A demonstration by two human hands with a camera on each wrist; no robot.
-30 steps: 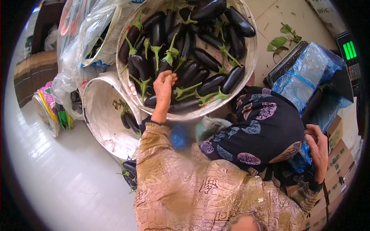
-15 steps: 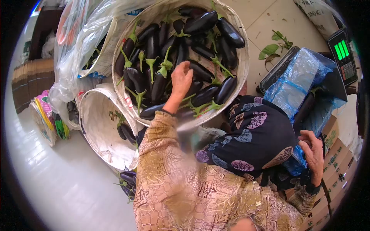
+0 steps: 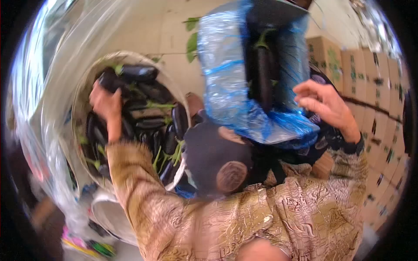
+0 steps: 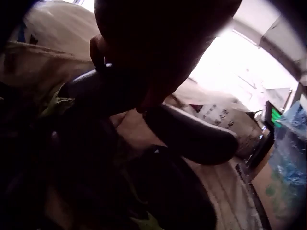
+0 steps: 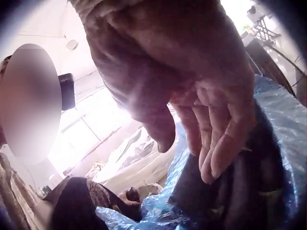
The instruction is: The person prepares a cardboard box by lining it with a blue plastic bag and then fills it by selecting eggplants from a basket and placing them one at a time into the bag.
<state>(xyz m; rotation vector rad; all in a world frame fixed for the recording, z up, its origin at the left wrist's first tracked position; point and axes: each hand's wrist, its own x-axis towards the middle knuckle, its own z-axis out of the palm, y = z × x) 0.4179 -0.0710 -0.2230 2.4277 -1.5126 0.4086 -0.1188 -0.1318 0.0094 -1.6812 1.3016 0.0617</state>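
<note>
My left hand (image 3: 104,102) is inside the round pale basket (image 3: 186,102), its fingers around a dark eggplant (image 3: 111,81) near the far left rim. In the left wrist view, that hand (image 4: 153,48) is a dark shape over an eggplant (image 4: 93,91), with other eggplants below. My right hand (image 3: 326,104) hovers at the right edge of the blue plastic lining (image 3: 224,65), where eggplants (image 3: 264,74) lie. Seen from the right wrist, the hand (image 5: 187,72) has relaxed, slightly bent fingers and holds nothing.
Cardboard boxes (image 3: 353,74) are stacked at the right. Clear plastic sheeting (image 3: 56,100) hangs on the left, above a second pale basket (image 3: 115,217). Leaves (image 3: 191,45) lie on the floor beyond. Dark printed cloth (image 3: 217,152) lies between basket and blue plastic.
The head view has swung right. My left hand has moved to the basket's far left part and taken hold of an eggplant. My right hand has moved over the blue plastic's edge.
</note>
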